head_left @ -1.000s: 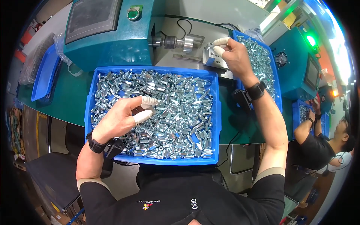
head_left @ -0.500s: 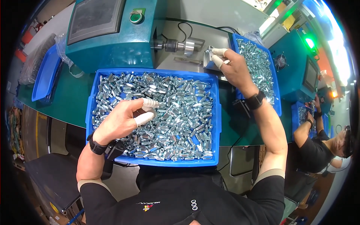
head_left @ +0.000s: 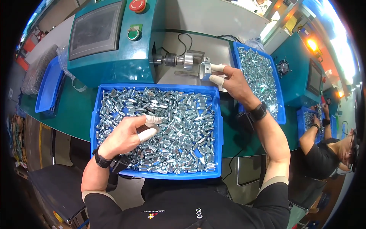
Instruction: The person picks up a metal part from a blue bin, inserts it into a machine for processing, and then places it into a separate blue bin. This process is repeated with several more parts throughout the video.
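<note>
A wide blue tray in front of me is heaped with several small shiny metal nuts. My left hand hovers over its left half, white cots on thumb and forefinger pinching one small nut. My right hand, also with white fingertip cots, reaches beyond the tray and pinches the small metal block at the end of the machine's steel spindle. Whether a nut sits between those fingers is hidden.
A teal machine with a dark screen, a green button and a red button stands behind the tray. A second blue tray of nuts lies to the right. An empty blue tray sits far left. Another person works at the right.
The view has shifted so everything sits lower in the picture. My right hand stays at the fixture by the spindle; my left hand holds its pinch over the tray.
</note>
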The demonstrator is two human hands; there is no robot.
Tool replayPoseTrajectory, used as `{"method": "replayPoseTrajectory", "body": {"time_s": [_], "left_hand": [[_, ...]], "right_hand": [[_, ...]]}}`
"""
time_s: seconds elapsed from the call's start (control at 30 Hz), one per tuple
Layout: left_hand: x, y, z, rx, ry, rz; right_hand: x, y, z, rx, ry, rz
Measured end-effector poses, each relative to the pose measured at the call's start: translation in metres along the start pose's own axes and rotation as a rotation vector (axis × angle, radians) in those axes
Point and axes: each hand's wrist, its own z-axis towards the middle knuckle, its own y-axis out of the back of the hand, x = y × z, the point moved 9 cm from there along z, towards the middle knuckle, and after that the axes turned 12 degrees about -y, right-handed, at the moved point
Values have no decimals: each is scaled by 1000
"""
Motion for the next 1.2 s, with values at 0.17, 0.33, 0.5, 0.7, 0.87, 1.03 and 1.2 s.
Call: {"method": "replayPoseTrajectory", "body": {"time_s": [0.17, 0.33, 0.5, 0.7, 0.87, 1.03, 1.2], "left_hand": [[0, -1, 2, -6, 18, -42], [1, -2, 2, 4, 20, -39], [5, 0, 2, 4, 55, -50], [13, 5, 4, -31, 119, -91], [15, 8, 1, -69, 173, -104], [21, 8, 2, -85, 228, -137], [20, 10, 0, -87, 237, -135]], "right_hand": [[5, -2, 7, 67, -55, -83], [11, -6, 16, 137, 65, -88], [23, -12, 23, 230, 86, -165], [5, -15, 28, 245, 196, 6], [12, -13, 27, 248, 198, 3], [8, -13, 26, 267, 183, -22], [15, -14, 25, 280, 232, -2]]}}
